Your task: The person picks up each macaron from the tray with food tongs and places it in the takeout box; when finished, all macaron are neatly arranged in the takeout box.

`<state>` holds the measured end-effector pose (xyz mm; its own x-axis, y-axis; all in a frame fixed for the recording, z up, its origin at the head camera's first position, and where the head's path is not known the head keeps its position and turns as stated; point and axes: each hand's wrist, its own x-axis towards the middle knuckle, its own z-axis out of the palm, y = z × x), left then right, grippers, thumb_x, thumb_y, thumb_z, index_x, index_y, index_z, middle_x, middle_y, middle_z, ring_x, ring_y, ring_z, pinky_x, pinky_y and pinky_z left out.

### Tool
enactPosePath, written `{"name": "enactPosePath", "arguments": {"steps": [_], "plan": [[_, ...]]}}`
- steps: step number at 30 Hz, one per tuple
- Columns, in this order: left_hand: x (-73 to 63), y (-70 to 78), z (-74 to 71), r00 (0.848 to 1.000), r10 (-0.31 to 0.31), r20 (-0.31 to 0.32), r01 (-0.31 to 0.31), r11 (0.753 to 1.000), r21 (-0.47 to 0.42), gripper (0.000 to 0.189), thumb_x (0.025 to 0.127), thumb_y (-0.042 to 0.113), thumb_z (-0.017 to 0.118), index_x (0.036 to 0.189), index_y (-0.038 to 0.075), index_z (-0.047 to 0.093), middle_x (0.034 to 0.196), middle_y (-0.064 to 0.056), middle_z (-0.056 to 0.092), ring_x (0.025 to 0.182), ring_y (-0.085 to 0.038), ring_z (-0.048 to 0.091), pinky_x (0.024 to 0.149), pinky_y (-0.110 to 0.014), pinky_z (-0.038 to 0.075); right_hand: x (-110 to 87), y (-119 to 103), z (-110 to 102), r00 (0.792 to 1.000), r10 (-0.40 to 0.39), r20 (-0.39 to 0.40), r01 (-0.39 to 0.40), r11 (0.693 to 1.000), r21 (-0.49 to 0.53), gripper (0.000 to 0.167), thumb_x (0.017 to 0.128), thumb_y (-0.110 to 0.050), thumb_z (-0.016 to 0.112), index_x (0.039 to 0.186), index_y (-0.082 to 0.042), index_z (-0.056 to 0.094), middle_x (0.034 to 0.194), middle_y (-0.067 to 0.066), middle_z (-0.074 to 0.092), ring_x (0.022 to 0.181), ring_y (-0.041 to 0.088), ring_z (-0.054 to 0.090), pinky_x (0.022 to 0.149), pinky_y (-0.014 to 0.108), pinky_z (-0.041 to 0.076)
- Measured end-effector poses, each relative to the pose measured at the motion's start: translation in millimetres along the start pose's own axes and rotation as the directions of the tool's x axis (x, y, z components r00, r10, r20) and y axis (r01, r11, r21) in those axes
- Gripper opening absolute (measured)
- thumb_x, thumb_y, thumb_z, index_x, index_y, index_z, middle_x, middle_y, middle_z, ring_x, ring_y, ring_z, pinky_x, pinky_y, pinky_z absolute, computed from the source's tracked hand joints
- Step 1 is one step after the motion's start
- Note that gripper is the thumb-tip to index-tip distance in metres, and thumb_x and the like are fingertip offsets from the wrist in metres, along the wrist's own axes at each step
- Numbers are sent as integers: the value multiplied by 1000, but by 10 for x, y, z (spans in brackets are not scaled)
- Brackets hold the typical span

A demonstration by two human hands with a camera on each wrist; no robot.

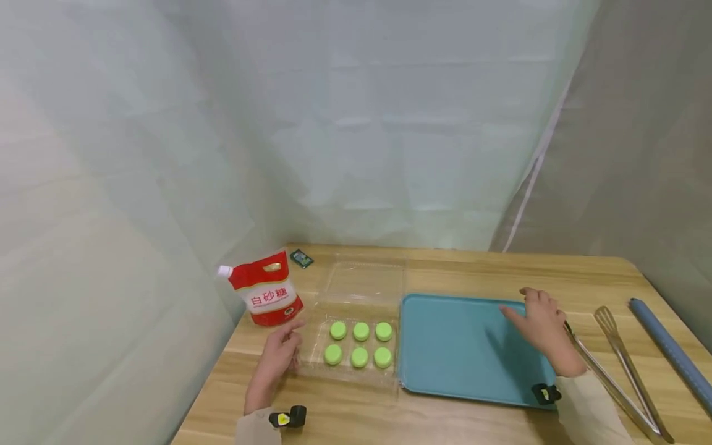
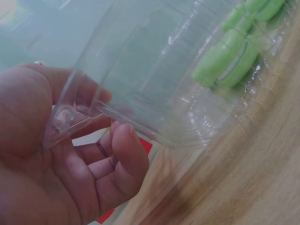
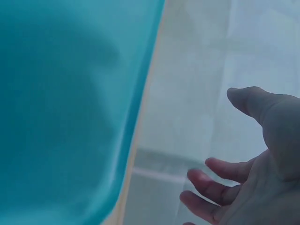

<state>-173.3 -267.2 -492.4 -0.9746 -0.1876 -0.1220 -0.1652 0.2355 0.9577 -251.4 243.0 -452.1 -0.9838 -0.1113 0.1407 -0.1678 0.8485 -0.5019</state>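
Several green macarons (image 1: pixel 359 357) sit in two rows inside a clear plastic box (image 1: pixel 311 364). My left hand (image 1: pixel 280 351) is at the box's left edge; in the left wrist view, its thumb and curled fingers (image 2: pixel 129 152) pinch the clear plastic rim, with green macarons (image 2: pixel 227 58) beyond. My right hand (image 1: pixel 541 321) hovers over the right side of a blue tray (image 1: pixel 456 352), fingers spread and holding nothing. In the right wrist view its thumb (image 3: pixel 251 101) stands well apart from the other fingers.
A red and white sugar bag (image 1: pixel 269 290) stands behind my left hand, near a small dark packet (image 1: pixel 301 258). The clear lid (image 1: pixel 364 281) lies behind the box. Tongs (image 1: pixel 606 380), a slotted turner (image 1: pixel 623 352) and a blue-grey rod (image 1: pixel 670 349) lie at the right.
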Motion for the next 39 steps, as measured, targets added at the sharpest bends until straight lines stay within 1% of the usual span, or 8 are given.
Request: {"name": "enactPosePath", "arguments": {"steps": [2, 7, 9, 14, 21, 29, 35, 39], "plan": [[7, 8, 7, 1000, 15, 0, -15, 1000, 8, 42, 99, 0, 47, 140, -6, 52, 71, -5, 46, 51, -17, 47, 46, -27, 44, 75, -121, 50, 1000, -28, 4, 28, 999, 38, 70, 102, -38, 58, 139, 18, 38, 128, 41, 43, 117, 61, 37, 86, 74, 28], [13, 59, 7, 999, 35, -19, -34, 999, 42, 41, 98, -2, 47, 138, -6, 54, 77, -6, 46, 53, -16, 46, 47, -26, 44, 250, -455, 190, 996, -91, 19, 87, 987, 138, 64, 103, -33, 58, 139, 17, 40, 127, 37, 49, 115, 51, 48, 89, 66, 39], [6, 77, 8, 999, 35, -24, -34, 998, 53, 41, 98, -2, 48, 138, -6, 55, 77, -7, 46, 52, -16, 46, 46, -25, 44, 311, -573, 260, 995, -94, 38, 86, 980, 181, 64, 104, -36, 56, 141, 15, 40, 130, 36, 48, 117, 49, 49, 90, 63, 43], [-11, 73, 33, 999, 30, -10, -30, 998, 53, 42, 98, -2, 48, 139, -8, 53, 79, -7, 46, 52, -14, 45, 46, -25, 44, 442, -787, 455, 993, -76, 85, 54, 970, 237, 63, 104, -39, 55, 142, 10, 41, 133, 32, 49, 120, 45, 50, 93, 60, 44], [-33, 70, 60, 1000, 20, -21, -19, 998, 52, 41, 98, -2, 48, 138, -7, 54, 77, -6, 45, 51, -15, 45, 46, -23, 43, 600, -1035, 669, 991, -102, 85, 71, 947, 313, 59, 103, -33, 57, 141, 9, 42, 130, 32, 50, 118, 45, 51, 91, 58, 47], [-37, 70, 46, 999, 42, -24, -42, 999, -4, 40, 97, -4, 49, 136, -11, 53, 71, -5, 46, 47, -14, 45, 44, -23, 43, 660, -1272, 848, 993, -69, 91, 28, 919, 393, 59, 103, -26, 58, 145, 10, 37, 137, 34, 44, 113, 42, 54, 87, 54, 50], [-28, 62, 27, 999, 40, -21, -41, 998, -42, 41, 98, -4, 49, 138, -11, 52, 63, -6, 45, 44, -13, 44, 42, -22, 38, 618, -1363, 1025, 992, -61, 109, 9, 905, 426, 51, 102, -19, 57, 144, 7, 42, 136, 35, 45, 113, 42, 58, 87, 53, 52], [-34, 49, 29, 1000, 20, -10, -21, 998, -58, 42, 98, -4, 50, 140, -10, 51, 64, -5, 45, 45, -13, 44, 43, -22, 38, 580, -1366, 1137, 986, -106, 130, 37, 894, 446, 41, 103, -11, 53, 140, 6, 48, 133, 34, 48, 115, 44, 59, 89, 55, 51]]}}
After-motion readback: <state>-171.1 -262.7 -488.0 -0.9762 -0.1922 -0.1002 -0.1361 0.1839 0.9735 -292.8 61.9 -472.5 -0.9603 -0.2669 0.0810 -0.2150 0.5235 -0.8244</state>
